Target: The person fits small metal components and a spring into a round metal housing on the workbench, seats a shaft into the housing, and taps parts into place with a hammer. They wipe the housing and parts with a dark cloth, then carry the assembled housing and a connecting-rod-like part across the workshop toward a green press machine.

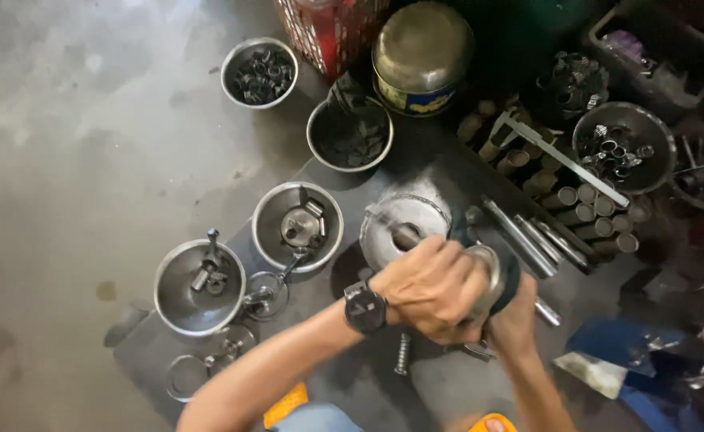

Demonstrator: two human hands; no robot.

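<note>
At the far left the grey concrete floor [72, 144] lies bare and stained. On its near part sits a dark mat [352, 384] carrying a shallow steel bowl [178, 308] with small metal parts, and just right of it a second steel bowl [268, 232] holding a round machined piece. Farther away stand a small steel bowl of dark rings [259, 72] and a dark-filled steel bowl [349, 134].

In the middle, the left hand [432, 288], a black watch [365, 307] on its wrist, is closed around a shiny round metal part [490, 272]. The right hand [516, 312] lies under and behind it; its grip is mostly hidden, so I cannot tell how it stands.

Far of the hands stands a round metal tin with a yellow and blue label band [421, 56], beside a red and white patterned container [328, 32]. To the right lie rows of short steel cylinders [584, 208] and long steel rods [528, 240].
</note>
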